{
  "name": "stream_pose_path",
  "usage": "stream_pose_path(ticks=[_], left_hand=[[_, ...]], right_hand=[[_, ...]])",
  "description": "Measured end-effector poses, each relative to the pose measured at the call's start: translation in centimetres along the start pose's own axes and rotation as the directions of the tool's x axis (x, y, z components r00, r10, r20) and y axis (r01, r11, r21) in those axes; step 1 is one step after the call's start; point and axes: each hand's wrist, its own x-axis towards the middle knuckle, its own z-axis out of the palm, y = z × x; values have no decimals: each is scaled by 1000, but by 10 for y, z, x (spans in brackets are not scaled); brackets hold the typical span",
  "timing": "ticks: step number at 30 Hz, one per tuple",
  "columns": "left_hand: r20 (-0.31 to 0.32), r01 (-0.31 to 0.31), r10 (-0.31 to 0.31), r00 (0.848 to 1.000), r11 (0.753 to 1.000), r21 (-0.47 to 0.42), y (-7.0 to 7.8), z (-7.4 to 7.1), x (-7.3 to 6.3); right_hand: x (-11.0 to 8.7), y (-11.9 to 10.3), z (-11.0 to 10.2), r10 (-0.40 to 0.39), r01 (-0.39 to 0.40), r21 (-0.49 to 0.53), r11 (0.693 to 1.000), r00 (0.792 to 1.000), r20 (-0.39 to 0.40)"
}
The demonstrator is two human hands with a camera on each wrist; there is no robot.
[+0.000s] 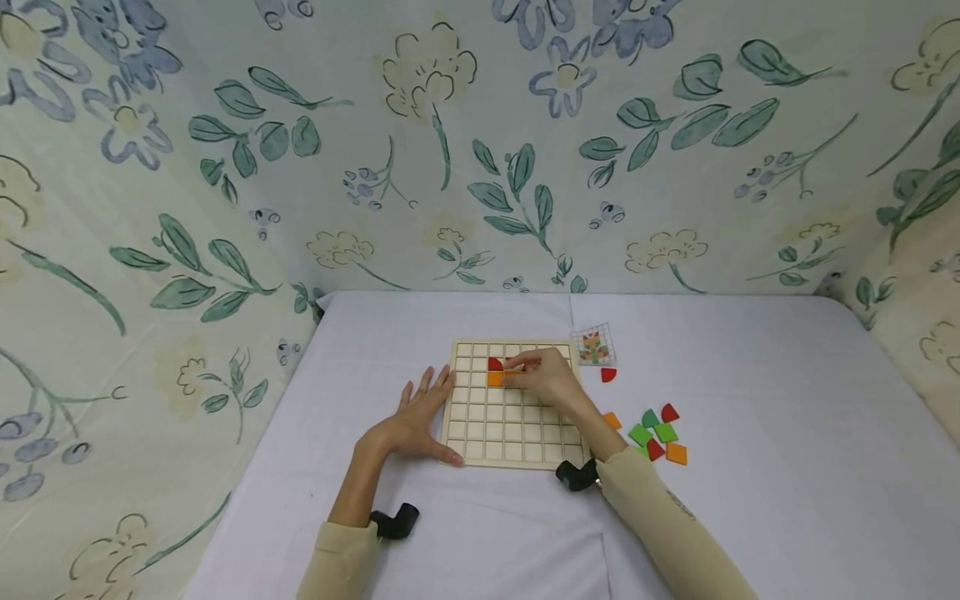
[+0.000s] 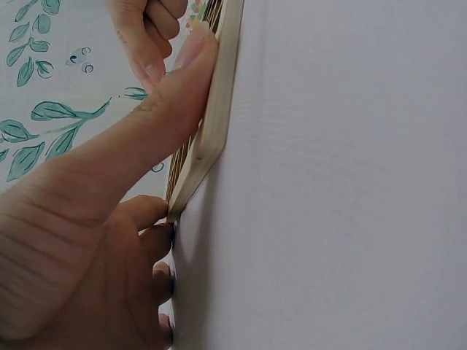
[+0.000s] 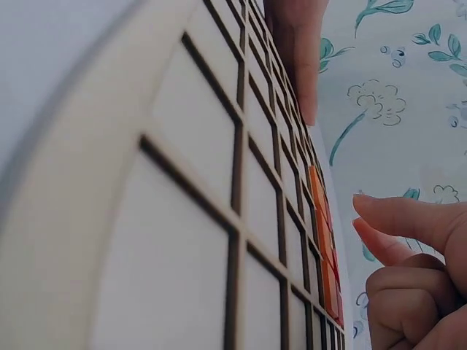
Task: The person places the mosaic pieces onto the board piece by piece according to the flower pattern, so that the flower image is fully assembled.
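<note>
A wooden grid board (image 1: 480,437) lies on the white-covered table. In its upper cells sit an orange square (image 1: 495,379) and a red quarter-round piece (image 1: 495,364); more red shows beside my right fingertips. My left hand (image 1: 416,421) spreads over the board's left edge and near corner, its thumb along the front side in the left wrist view. Over the upper middle of the board is my right hand (image 1: 543,379). In the right wrist view its thumb and index finger (image 3: 401,211) point toward the orange and red pieces, a small gap between them and nothing visible there; the other fingers curl.
A pattern card (image 1: 595,346) under a small grid lies at the board's upper right, with a red piece (image 1: 608,375) below it. Several loose pieces, including a green square (image 1: 665,432) and an orange square (image 1: 677,453), lie right of the board. Floral cloth (image 1: 450,167) hangs behind.
</note>
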Motion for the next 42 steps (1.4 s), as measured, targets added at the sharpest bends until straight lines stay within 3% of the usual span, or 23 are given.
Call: stream_pose_path(ticks=[5,11,19,30,42], left_hand=[[-3,3,-3,1000,1000,-4,-1,0,0],[6,7,-7,1000,1000,7,-1,1,1],[5,-2,2,1000,1000,-1,0,0,1],[-2,-24,24,1000,999,-25,-1,0,0],[8,-8,9,1000,1000,-13,2,-2,-1]], right_hand=[[-15,7,-29,31,-31,-11,999,999,6],[-36,22,-73,53,-56,-104,993,998,-36],[-63,51,-115,157,-162,-124,979,986,-50],[-84,73,-123,215,-208,-115,971,976,48],[-88,80,-123,225,-218,-78,973,969,103]])
